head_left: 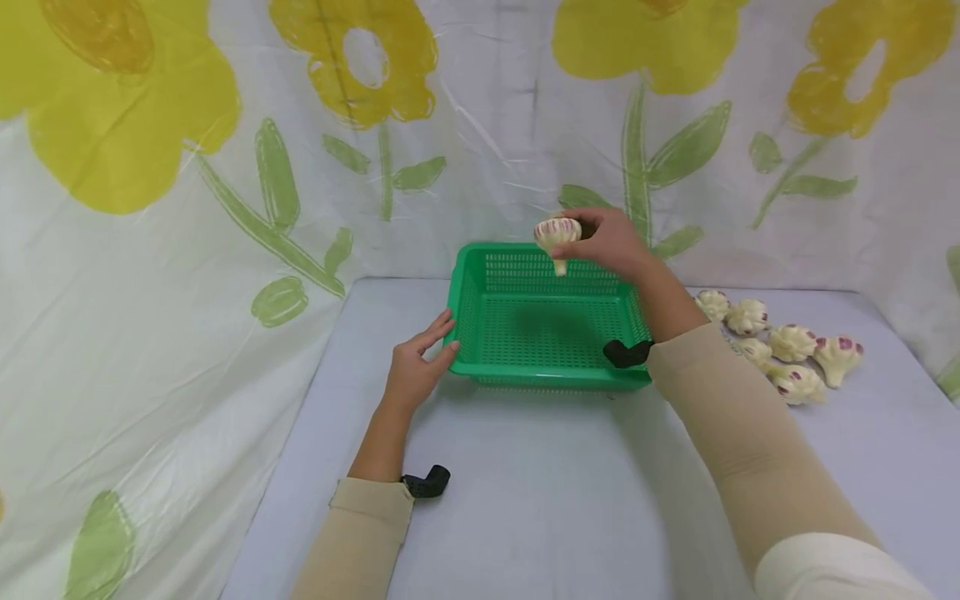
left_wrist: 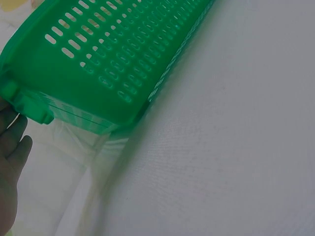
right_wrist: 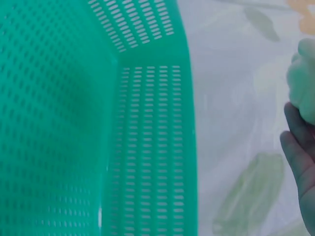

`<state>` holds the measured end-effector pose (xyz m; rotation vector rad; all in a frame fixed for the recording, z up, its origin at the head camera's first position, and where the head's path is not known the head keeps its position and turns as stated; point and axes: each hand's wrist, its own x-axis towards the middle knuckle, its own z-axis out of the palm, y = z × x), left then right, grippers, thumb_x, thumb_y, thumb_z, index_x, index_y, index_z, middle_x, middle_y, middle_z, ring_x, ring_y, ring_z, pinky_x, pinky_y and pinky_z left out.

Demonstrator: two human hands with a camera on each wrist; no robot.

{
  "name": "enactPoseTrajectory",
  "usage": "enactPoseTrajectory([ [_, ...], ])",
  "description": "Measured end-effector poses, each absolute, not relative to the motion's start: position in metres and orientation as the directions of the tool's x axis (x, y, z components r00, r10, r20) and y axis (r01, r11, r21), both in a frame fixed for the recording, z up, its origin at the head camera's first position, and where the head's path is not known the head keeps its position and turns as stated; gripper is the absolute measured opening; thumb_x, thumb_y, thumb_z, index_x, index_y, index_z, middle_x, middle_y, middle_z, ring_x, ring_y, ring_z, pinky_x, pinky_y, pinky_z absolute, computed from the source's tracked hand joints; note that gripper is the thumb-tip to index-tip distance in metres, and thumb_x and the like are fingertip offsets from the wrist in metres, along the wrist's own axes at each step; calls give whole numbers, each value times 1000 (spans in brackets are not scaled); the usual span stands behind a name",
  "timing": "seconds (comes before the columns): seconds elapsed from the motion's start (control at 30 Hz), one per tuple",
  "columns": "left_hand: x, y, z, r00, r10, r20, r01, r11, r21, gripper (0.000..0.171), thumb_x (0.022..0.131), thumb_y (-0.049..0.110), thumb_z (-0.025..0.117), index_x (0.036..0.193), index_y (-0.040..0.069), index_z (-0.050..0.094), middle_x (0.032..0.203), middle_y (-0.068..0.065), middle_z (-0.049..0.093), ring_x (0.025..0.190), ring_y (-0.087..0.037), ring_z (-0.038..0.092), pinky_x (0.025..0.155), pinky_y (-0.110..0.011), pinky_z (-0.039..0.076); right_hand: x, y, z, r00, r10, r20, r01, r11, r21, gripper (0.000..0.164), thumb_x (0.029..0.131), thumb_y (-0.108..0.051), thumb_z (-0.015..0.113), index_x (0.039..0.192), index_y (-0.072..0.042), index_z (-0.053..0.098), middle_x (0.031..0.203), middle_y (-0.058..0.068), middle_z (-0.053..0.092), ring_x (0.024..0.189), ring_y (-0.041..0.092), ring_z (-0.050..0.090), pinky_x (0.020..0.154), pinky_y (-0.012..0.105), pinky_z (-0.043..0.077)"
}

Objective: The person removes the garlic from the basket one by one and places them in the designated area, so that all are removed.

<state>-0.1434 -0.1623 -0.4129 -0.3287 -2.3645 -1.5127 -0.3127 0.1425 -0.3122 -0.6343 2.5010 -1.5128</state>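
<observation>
A garlic bulb (head_left: 557, 234), cream with purple streaks and its stem hanging down, is pinched by my right hand (head_left: 611, 242) above the far part of a green plastic basket (head_left: 551, 373). In the right wrist view the garlic bulb (right_wrist: 304, 81) shows pale at the right edge, with fingers (right_wrist: 298, 152) against it. My left hand (head_left: 416, 367) touches the basket's left rim, fingers extended. The left wrist view shows these fingers (left_wrist: 18, 152) at the handle end of the basket (left_wrist: 93, 93). Inside, the perforated floor shows only a shadow.
Several more garlic bulbs (head_left: 793, 342) lie in a loose group on the table (head_left: 555, 500), right of the basket and partly behind my right forearm. A white curtain (head_left: 495, 150) with yellow flowers hangs behind the table and along its left side.
</observation>
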Motion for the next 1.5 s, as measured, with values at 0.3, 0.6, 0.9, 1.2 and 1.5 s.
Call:
enactPoseTrajectory([
  [0.3,-145,-162,-413,-929,26,370,348,405,845,40,94,10,65,131,-5,59,144,-11,53,135,-24,50,113,-43,39,-293,183,-302,-949,-286,134,-245,397,-885,65,79,-34,83,136,-15,59,121,5,64,102,13,62,76,20,55],
  [0.6,-146,-161,-414,-930,28,366,347,387,854,41,95,12,65,133,-3,59,145,-10,52,136,-23,48,114,-43,37,-270,239,-309,-979,-161,126,-186,442,-877,66,80,-36,81,139,-17,57,113,-9,64,98,5,61,73,13,53],
  [0.9,-145,-160,-414,-936,18,351,328,402,855,41,95,14,65,133,-2,59,145,-7,52,136,-22,48,114,-41,37,-244,296,-331,-996,-16,89,-86,487,-869,73,83,-38,78,146,-17,49,116,-16,58,98,0,55,70,9,49],
  [1.2,-145,-159,-414,-941,25,337,319,395,862,42,96,15,65,134,-2,58,146,-7,52,137,-20,47,114,-41,37,-217,355,-358,-984,176,-23,105,472,-875,70,83,-46,76,145,-30,50,140,-13,52,122,0,48,90,4,40],
  [1.5,-143,-158,-413,-953,13,302,282,391,876,42,96,16,64,134,0,58,147,-3,51,138,-19,46,115,-40,35,-189,415,-386,-930,345,-128,149,35,-988,70,74,-21,87,138,-23,58,106,-20,59,96,-6,53,67,3,49],
])
